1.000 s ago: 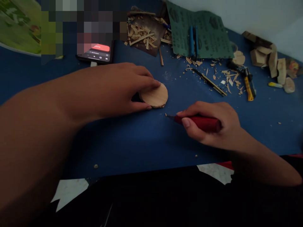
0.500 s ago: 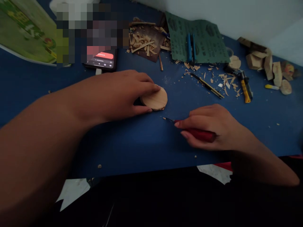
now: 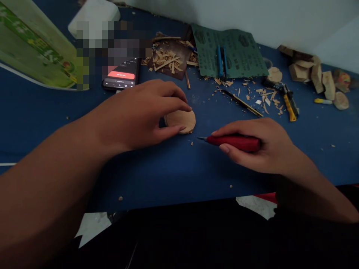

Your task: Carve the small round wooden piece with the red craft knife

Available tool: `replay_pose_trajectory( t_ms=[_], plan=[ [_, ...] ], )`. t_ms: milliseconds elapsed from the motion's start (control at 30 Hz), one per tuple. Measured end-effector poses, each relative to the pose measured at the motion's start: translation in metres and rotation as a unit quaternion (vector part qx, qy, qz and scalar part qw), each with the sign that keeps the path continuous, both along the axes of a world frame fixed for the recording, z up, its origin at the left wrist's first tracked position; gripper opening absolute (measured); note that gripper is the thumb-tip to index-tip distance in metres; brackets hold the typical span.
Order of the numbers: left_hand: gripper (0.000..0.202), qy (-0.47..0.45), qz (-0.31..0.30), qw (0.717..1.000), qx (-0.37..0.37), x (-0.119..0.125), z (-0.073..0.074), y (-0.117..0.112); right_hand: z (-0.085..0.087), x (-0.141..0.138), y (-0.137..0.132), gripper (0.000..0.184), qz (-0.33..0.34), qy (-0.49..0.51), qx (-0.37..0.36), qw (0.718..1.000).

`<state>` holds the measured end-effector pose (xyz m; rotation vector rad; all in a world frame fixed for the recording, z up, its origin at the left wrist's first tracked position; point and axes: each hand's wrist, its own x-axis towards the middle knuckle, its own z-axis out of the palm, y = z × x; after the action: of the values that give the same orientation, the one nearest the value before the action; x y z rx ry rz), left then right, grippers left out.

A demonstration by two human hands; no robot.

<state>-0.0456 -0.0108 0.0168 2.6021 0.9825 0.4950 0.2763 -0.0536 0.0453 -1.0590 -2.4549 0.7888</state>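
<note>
A round, flat wooden disc [image 3: 181, 120] lies on the blue table [image 3: 157, 172], its lower right edge rough. My left hand [image 3: 157, 112] grips it from the left, with fingers over its top and the thumb along the near side; part of the disc is hidden under the hand. To the right, my right hand [image 3: 260, 145] is closed around the red handle of a small carving knife [image 3: 235, 142]. The thin blade points left toward the disc, a short gap away from it. A tiny wood chip [image 3: 192, 143] rests just below the disc.
Behind lie a green sandpaper sheet [image 3: 238, 56] carrying a blue cutter [image 3: 221, 61], a heap of wood shavings [image 3: 168, 59], and a phone [image 3: 120, 76]. On the right are a thin black-and-yellow cutter [image 3: 244, 104], a yellow utility knife [image 3: 290, 104] and several wood blocks [image 3: 316, 76].
My right hand has raised the carving knife slightly and turned it, so more of the red handle shows. My left thumb has slid onto the disc's face. The view has shifted a little.
</note>
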Motion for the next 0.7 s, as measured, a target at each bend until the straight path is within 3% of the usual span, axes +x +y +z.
replay_pose_trajectory(
  t_ms=[100,200,300,433,700],
  plan=[
    [0.037,-0.054,-0.027,0.998,0.010,0.004,0.006,-0.003,-0.004,-0.003,0.002,0.026,-0.022,0.029,-0.005,0.999],
    [0.040,-0.045,-0.059,0.997,0.019,0.006,0.005,-0.005,-0.006,-0.005,0.003,0.024,-0.021,0.039,-0.008,0.999],
    [0.031,-0.002,-0.044,0.999,0.006,0.005,0.002,-0.005,-0.006,-0.006,0.000,0.016,-0.020,0.025,-0.015,0.999],
    [0.035,0.032,-0.008,0.999,0.023,0.003,0.004,-0.005,-0.005,-0.006,-0.002,0.015,-0.012,-0.004,-0.025,1.000],
    [0.037,0.073,0.006,0.996,0.046,0.004,0.001,-0.005,-0.009,-0.005,-0.001,0.015,-0.011,-0.039,-0.019,0.999]
  ],
)
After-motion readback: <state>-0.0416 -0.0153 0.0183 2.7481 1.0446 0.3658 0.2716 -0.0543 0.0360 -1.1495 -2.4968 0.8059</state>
